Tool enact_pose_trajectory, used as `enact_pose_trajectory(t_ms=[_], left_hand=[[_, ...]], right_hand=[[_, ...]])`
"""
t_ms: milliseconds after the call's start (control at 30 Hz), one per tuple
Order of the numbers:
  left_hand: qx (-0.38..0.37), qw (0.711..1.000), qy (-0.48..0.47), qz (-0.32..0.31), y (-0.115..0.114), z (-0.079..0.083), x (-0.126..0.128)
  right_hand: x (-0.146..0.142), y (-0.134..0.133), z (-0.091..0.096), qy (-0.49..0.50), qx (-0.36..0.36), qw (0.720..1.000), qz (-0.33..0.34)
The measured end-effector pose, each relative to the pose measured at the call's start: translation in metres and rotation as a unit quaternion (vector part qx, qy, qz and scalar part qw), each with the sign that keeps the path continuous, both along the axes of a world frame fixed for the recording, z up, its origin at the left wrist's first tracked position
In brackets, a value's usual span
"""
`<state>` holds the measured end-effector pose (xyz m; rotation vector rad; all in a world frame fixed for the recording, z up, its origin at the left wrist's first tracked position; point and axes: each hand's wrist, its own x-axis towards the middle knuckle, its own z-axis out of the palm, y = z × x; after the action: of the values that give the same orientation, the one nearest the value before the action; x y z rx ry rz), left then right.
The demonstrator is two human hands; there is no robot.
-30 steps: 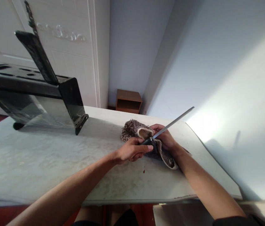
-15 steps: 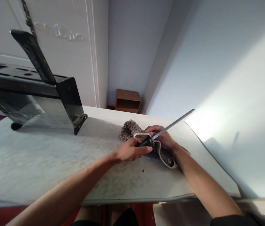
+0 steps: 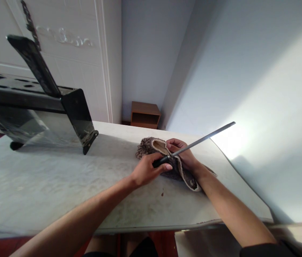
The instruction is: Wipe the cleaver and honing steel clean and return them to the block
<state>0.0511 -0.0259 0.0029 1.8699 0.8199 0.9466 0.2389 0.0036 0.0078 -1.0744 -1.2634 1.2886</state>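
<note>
My left hand (image 3: 147, 170) is closed round the black handle of a sharpening steel (image 3: 203, 138), whose thin grey rod points up and to the right. My right hand (image 3: 183, 156) is closed on a brown and cream cloth (image 3: 151, 146), and the cloth wraps the rod just above the handle. Both hands rest over the white table top (image 3: 59, 185), towards its right end.
A black knife block (image 3: 33, 107) with clear sides stands at the back left, with a dark handle sticking up from it. Behind are a white door (image 3: 67, 46) and a small brown wooden cabinet (image 3: 144, 115). A pale wall runs close along the right.
The rod reaches further out to the right than before. My hands and the cloth have shifted slightly up and left on the table.
</note>
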Motion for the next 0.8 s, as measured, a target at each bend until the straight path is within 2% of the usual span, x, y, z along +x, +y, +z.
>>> enact_pose_trajectory(t_ms=[133, 267, 500, 667, 800], left_hand=[[0.026, 0.997, 0.014, 0.071, -0.001, 0.004, -0.003], [0.056, 0.993, 0.014, 0.100, -0.004, 0.007, -0.008], [0.087, 0.983, 0.028, 0.161, 0.007, -0.007, -0.006], [0.113, 0.975, 0.100, 0.165, 0.010, -0.012, -0.004], [0.120, 0.965, 0.127, 0.198, 0.009, -0.013, -0.004]], right_hand=[[0.000, 0.001, 0.000, 0.024, -0.006, 1.000, -0.011], [-0.003, -0.001, 0.004, 0.057, -0.020, 0.998, -0.009], [-0.005, -0.004, 0.003, 0.066, -0.013, 0.997, -0.043], [-0.002, -0.004, 0.000, 0.002, 0.026, 0.999, -0.028], [0.000, -0.002, -0.003, -0.074, 0.072, 0.994, -0.030]])
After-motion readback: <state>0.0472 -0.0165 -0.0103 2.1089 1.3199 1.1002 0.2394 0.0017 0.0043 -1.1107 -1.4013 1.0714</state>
